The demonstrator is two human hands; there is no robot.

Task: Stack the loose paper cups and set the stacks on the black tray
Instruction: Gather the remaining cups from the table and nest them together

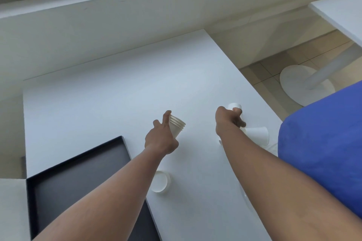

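Fingers point(238, 117) of right hand point(228, 121) curled round a loose cup point(235, 106) at two o'clock, for nesting. Left hand point(161, 139) gripping stack point(177, 126), mouth tilted toward it; black tray point(78, 178) waiting at eight o'clock.

Tray point(82, 178) left on table point(117, 94); cup stack point(177, 126) centre; loose cups point(257, 133) right.

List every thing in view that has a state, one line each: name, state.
Left hand: grips a tilted stack of nested cups, rims up and to the right.
Right hand: fingers curled round a single cup on the table.
Cup lying on its side: loose, by the right forearm.
Cup near the tray: loose, unstacked.
Black tray: holds no cups where visible.
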